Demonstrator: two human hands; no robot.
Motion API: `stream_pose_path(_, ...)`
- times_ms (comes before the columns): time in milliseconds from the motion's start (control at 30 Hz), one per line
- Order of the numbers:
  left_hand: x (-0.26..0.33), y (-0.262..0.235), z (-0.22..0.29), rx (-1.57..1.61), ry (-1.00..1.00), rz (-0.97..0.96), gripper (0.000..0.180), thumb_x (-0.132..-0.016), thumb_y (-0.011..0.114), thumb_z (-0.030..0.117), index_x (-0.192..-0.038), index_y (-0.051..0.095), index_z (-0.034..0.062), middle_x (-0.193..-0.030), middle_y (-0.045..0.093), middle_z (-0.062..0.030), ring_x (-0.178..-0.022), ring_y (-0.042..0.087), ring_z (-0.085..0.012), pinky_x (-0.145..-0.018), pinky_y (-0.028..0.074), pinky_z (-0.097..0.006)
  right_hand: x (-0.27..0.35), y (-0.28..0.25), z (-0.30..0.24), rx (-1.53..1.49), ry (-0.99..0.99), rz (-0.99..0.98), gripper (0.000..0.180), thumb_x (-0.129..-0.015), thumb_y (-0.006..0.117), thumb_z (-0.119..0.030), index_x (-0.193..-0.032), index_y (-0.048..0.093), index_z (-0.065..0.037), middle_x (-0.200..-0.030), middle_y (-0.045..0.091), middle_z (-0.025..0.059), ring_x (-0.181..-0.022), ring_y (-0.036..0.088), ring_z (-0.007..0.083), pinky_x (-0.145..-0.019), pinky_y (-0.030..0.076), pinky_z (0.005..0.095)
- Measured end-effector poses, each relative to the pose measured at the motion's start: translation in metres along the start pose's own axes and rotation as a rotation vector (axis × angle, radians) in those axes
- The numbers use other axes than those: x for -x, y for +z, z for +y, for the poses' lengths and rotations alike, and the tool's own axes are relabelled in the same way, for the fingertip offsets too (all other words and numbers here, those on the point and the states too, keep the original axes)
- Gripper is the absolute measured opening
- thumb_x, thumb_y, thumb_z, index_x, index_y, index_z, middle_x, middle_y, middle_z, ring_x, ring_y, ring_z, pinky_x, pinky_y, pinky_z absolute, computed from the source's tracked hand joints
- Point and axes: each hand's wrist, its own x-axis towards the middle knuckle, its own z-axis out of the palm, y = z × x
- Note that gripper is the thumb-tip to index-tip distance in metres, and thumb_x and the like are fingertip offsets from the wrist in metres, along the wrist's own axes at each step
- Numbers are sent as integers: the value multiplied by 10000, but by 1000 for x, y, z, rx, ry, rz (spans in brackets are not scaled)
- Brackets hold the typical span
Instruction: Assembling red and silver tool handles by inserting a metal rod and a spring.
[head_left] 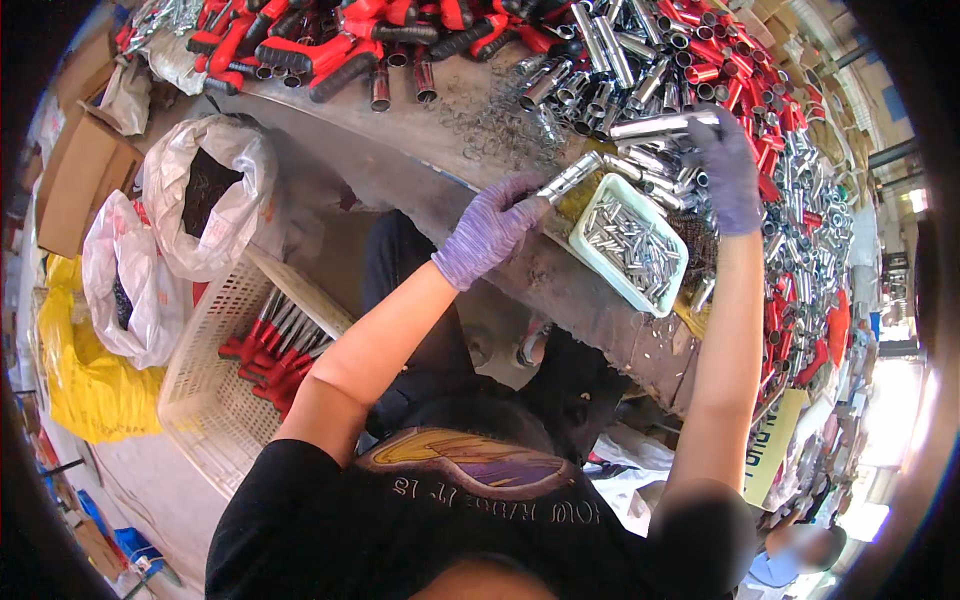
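Note:
My left hand [492,230], in a purple knit glove, is closed around a shiny chrome tube [572,177] with slots or bands along it. The tube points up and right, its far end over the table. My right hand [728,172], gloved the same way, grips the end of a longer smooth chrome tube [655,127] lying level above a pile of similar tubes. Between the hands sits a pale green tray [612,276] filled with small metal pins [630,240]. The right fingers partly hide the tube's end.
Red-and-black handles [330,55] are heaped at the far edge, beside thin wire rings [490,125]. Chrome and red parts [800,230] pile up on the right. A white crate [190,420] with red-handled tools [275,350] stands left, near white sacks [215,230] and a yellow bag [85,375].

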Motion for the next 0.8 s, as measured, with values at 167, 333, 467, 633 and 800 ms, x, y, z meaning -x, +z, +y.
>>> stream_pose_path(167, 24, 23, 2, 98, -127, -126, 315, -856, 616, 262, -1093, 561, 62, -729, 582, -10, -538, 521, -66, -451, 399, -193, 36, -25, -2, -185, -57, -70, 373, -862, 604, -257, -1158, 560, -34, -874, 613, 31, -678, 586, 80, -548, 485, 213)
stream_pose_path(333, 45, 43, -7, 134, -193, -230, 232, -847, 621, 237, -997, 531, 84, -736, 589, -15, -552, 543, -76, -436, 430, -208, 61, -37, -10, -212, 0, -197, 436, -850, 615, -277, -1203, 542, -32, -842, 605, 19, -636, 580, 69, -535, 488, 206)
stream_pose_path(467, 63, 49, -15, 129, -247, -219, 237, -829, 635, 266, -969, 521, 114, -742, 589, -17, -540, 526, -71, -431, 397, -193, 75, -39, -9, -194, 38, -181, 378, -840, 615, -250, -1162, 583, -53, -780, 601, 17, -600, 579, 73, -517, 492, 211)
stream_pose_path(633, 79, 63, -16, 208, -283, -195, 261, -820, 634, 306, -957, 523, 114, -738, 592, -21, -527, 511, -71, -414, 371, -201, 98, -38, -6, -92, 89, -252, 320, -844, 622, -253, -1092, 605, -51, -764, 601, 32, -587, 576, 83, -508, 482, 212)
stream_pose_path(800, 89, 70, -22, 343, -284, -164, 468, -819, 596, 542, -965, 548, 100, -699, 599, -34, -437, 475, -94, -367, 334, -211, 109, -23, -6, 71, 224, -286, 369, -911, 548, -381, -985, 637, -31, -705, 607, 47, -589, 573, 116, -523, 465, 260)
